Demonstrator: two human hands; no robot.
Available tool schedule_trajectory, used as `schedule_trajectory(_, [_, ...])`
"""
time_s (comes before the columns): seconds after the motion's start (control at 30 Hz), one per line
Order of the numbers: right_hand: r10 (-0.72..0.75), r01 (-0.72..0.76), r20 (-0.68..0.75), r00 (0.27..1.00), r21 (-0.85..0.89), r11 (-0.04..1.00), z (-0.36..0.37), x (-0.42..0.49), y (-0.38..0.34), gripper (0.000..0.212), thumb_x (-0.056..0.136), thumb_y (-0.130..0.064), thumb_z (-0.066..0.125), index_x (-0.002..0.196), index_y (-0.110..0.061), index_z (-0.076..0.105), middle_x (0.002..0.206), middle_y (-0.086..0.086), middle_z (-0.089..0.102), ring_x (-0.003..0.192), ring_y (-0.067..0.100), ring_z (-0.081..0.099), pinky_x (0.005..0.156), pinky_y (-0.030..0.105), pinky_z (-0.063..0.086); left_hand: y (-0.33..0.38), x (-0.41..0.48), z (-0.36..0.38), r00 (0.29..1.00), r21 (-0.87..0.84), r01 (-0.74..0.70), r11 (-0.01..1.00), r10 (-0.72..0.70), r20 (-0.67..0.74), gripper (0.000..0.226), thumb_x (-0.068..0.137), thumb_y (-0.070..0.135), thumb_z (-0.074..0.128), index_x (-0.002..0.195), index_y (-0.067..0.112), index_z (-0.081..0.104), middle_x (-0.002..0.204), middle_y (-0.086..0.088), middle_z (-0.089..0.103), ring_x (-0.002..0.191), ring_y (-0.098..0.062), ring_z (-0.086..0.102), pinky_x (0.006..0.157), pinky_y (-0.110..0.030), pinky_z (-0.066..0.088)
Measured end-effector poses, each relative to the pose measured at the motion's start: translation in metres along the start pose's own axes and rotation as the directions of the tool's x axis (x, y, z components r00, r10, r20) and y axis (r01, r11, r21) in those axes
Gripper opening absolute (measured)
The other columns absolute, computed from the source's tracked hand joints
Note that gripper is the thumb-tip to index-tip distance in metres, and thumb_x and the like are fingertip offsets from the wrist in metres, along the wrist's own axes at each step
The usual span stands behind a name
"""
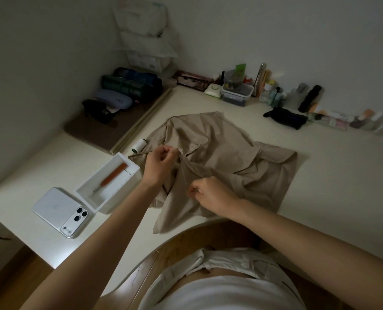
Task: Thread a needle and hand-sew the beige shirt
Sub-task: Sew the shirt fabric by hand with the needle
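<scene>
The beige shirt [226,157] lies crumpled on the white table [320,175], one corner hanging over the near edge. My left hand [160,163] pinches a fold of the shirt at its left side, fingers closed on the cloth. My right hand [208,193] is lower and closer to me, fingertips pinched together on a thin pale thread [184,173] that runs up to the spot under my left hand. The needle is too small to make out. A white thread spool [139,145] lies just left of the shirt.
A white open box [107,186] holding an orange-handled tool [114,174] sits left of the shirt, and a white phone [61,211] lies beside it. Bottles, a black pouch [286,117] and plastic containers [236,93] line the back wall. Cases rest on a brown mat [101,133] at far left.
</scene>
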State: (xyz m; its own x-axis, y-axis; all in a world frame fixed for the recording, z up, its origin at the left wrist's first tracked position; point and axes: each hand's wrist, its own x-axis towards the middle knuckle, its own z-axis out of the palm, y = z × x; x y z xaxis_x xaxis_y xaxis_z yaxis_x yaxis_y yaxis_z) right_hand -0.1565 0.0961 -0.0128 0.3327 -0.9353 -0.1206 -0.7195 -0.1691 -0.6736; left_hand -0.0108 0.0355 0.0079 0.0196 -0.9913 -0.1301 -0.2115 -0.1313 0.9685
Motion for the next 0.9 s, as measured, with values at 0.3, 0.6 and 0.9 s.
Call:
schedule_trajectory(0.3, [0.146,-0.056,-0.269,0.952,0.316,0.947,-0.020,0.023,-0.008,0.011,0.089,-0.021,0.065,0.094,-0.012,0.061,0.049,-0.012,0.036,0.041,-0.004,0.043,0.048,0.011,0.033,0.007,-0.007,0.001,0.984,-0.011,-0.040,0.999,0.041,0.174,0.013,0.096,0.012,0.054,0.090,0.002,0.060,0.069,0.000,0.057,0.052,0.005,0.052,0.054,-0.008,0.041])
schedule_trajectory(0.6, [0.252,-0.199,-0.203,0.946,0.249,0.948,-0.030,0.021,0.015,0.020,0.094,-0.021,0.054,0.076,-0.015,0.060,0.070,0.000,0.060,0.065,0.008,0.053,0.056,0.010,0.037,-0.004,-0.005,-0.025,0.942,0.553,-0.188,0.812,-0.009,0.334,0.029,0.086,0.014,0.067,0.113,0.014,0.057,0.100,0.003,0.055,0.083,-0.008,0.052,0.061,-0.003,0.040])
schedule_trajectory(0.9, [0.375,-0.371,-0.309,0.874,0.076,0.926,-0.046,0.018,0.044,0.028,0.098,-0.017,0.047,0.091,0.005,0.063,0.085,0.015,0.062,0.087,0.028,0.057,0.067,0.028,0.032,-0.030,0.004,-0.039,0.950,0.618,-0.146,0.772,-0.066,0.306,0.017,0.094,0.017,0.054,0.080,0.009,0.055,0.072,0.000,0.049,0.073,-0.017,0.048,0.059,-0.016,0.034])
